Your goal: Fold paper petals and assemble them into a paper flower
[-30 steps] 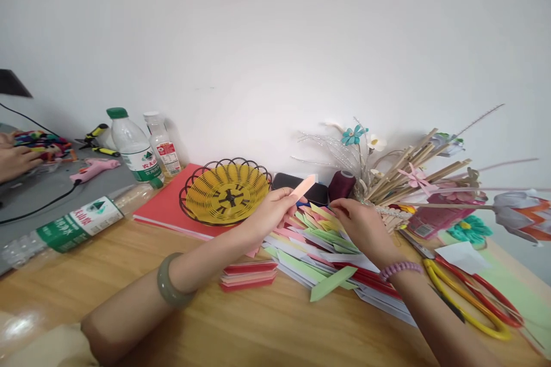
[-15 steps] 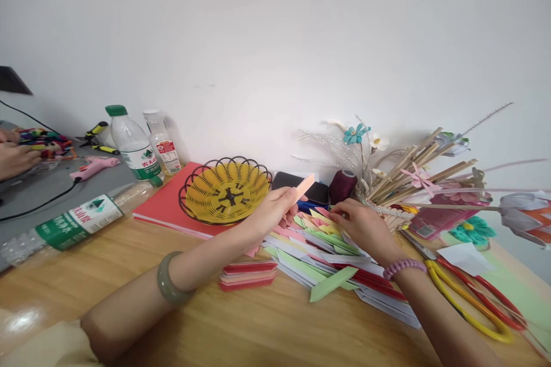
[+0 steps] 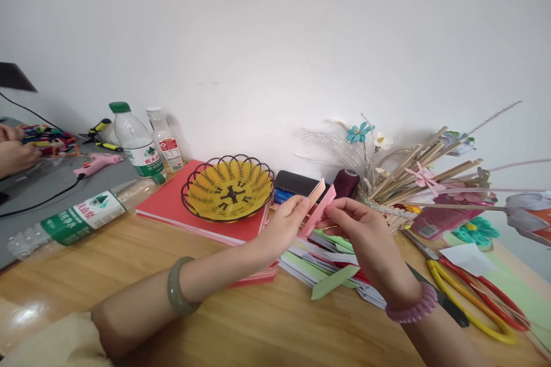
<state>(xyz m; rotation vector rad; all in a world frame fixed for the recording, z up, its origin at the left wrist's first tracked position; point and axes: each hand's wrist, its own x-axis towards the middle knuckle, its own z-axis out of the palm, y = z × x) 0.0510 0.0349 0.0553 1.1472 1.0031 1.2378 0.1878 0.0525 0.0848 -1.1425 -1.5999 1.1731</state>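
Peach folded paper strips are pinched upright in my left hand, their ends sticking up past the thumb. Just to their right, my right hand grips a pink folded paper strip between thumb and fingers, close beside the peach ones. Below both hands spreads a pile of folded paper strips in white, green and red, partly covered by my right hand. A light green strip lies at its front. My left forearm partly hides a stack of red and pink strips.
A yellow basket rests on red paper. Bottles stand behind a lying bottle. Scissors and craft flowers are at right. A pink glue gun and another person's hands are at left.
My right hand has lifted from the pile with a pink strip and moved left, up against the peach strips. My left hand still holds the peach strips, now slightly lower.
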